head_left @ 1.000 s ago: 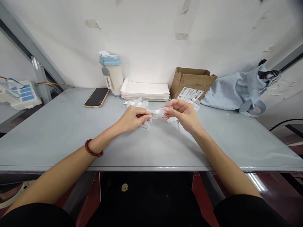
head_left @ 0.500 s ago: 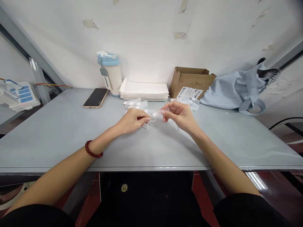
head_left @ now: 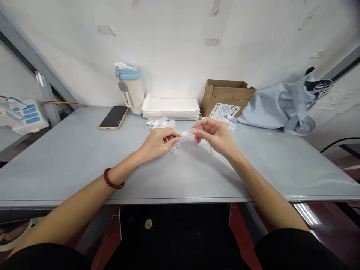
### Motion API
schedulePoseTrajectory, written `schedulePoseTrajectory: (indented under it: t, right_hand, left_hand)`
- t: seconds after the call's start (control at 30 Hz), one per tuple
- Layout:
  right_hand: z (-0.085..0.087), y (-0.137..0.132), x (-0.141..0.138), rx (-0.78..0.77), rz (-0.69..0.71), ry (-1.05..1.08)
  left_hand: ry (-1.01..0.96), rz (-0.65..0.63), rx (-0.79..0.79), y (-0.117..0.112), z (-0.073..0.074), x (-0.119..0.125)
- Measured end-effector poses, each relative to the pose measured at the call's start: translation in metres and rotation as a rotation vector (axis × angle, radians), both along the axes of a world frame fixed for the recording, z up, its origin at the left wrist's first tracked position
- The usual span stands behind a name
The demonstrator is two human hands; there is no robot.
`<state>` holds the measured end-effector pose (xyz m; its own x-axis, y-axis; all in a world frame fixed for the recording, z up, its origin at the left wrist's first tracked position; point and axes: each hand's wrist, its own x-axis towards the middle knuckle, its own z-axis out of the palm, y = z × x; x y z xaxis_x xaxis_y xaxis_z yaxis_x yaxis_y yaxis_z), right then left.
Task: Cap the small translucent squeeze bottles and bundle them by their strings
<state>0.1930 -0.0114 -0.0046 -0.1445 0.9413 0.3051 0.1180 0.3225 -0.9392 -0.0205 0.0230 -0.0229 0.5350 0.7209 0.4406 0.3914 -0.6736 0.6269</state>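
Over the middle of the grey table (head_left: 70, 157), my right hand (head_left: 215, 135) pinches a small white plastic piece (head_left: 188, 133) by its right end. My left hand (head_left: 157, 142), with a red bead bracelet (head_left: 111, 179) on its wrist, has its fingers pinched at the piece's left end, where a thin white loop hangs. What the left fingertips grip is too small to name. Several more small white pieces (head_left: 160, 123) lie on the table just behind and under the hands.
Along the wall stand a blue-lidded tumbler (head_left: 129, 89), a stack of white sheets (head_left: 171, 107), an open cardboard box (head_left: 226, 98) and a light blue cloth bag (head_left: 284, 107). A dark phone (head_left: 114, 117) lies at the back left. A white device with blue buttons (head_left: 24, 116) sits off the table's left.
Both hands have stayed together at the table's middle, drifting slightly left and toward the wall. The white piece remains pinched between them.
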Motion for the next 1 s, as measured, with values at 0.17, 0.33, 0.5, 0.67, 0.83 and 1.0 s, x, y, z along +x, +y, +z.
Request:
schedulePoseTrajectory:
  t: [0.17, 0.33, 0.5, 0.67, 0.83, 1.0]
  right_hand:
    - [0.007, 0.001, 0.009, 0.025, -0.059, 0.079]
    - [0.004, 0.003, 0.009, -0.001, -0.043, 0.087]
    - [0.0, 0.003, 0.006, -0.018, -0.01, 0.083]
    - [-0.002, 0.003, 0.004, -0.04, -0.003, 0.078]
    - [-0.003, 0.003, 0.003, -0.051, -0.008, 0.077]
    - [-0.006, 0.003, 0.002, -0.065, -0.003, 0.084]
  left_hand:
    - [-0.076, 0.037, 0.064, -0.002, 0.001, 0.0]
    - [-0.106, 0.037, 0.096, -0.004, 0.002, 0.001]
    - [-0.078, 0.027, 0.142, -0.007, 0.004, 0.002]
    - [-0.035, 0.017, 0.204, -0.006, 0.002, 0.0]
    - [-0.025, 0.016, 0.196, -0.006, -0.001, 0.0]
    - [-0.021, 0.016, 0.194, -0.007, -0.003, 0.001]
